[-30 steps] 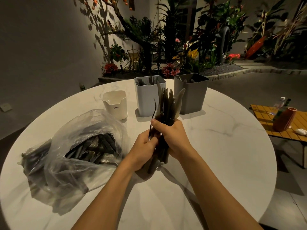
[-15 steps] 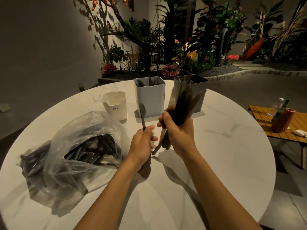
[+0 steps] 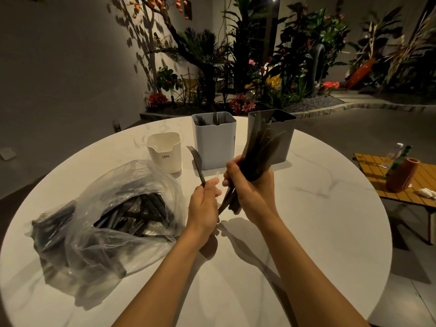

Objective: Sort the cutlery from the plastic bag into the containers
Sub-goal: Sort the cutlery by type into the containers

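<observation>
left hand fingers pinch a fork; right hand fingers clench a cutlery bundle.

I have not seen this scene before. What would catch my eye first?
At the centre, the right hand grips a thick bundle of dark cutlery, while the left hand holds up one fork. To the left, a clear plastic bag of more cutlery lies on the round white table.

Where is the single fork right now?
In the head view the fork stands upright in the left hand, centre frame, tines just in front of the light grey container, beside the right hand's bundle.
</observation>
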`<state>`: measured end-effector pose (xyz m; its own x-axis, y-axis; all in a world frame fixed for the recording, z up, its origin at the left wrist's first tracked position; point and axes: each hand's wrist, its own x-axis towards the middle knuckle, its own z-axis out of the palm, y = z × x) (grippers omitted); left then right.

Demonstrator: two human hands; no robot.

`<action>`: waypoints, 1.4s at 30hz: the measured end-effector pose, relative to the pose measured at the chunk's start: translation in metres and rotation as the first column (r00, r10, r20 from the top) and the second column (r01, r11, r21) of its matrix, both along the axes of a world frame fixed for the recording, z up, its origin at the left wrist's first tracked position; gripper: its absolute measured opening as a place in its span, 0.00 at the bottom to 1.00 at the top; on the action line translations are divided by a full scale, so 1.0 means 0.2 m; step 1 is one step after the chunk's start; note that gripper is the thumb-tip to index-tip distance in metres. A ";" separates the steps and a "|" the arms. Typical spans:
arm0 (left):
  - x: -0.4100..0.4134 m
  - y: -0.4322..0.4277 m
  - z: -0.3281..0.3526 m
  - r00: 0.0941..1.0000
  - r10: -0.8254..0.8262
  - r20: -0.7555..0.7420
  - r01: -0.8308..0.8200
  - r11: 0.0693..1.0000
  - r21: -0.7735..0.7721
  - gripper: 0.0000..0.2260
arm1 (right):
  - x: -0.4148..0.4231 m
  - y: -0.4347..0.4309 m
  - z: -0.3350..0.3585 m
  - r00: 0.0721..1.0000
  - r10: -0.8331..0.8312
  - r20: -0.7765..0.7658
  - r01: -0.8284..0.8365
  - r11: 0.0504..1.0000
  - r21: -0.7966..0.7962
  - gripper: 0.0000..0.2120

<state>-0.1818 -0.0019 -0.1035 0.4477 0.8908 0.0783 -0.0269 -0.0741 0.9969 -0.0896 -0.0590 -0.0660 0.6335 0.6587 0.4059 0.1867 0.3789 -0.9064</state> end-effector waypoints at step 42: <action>0.20 -0.09 0.26 0.938 0.022 0.346 0.098 0.941 -0.324 0.13 | 0.09 0.03 0.15 0.854 0.156 -0.496 -0.185 0.983 -0.011 0.20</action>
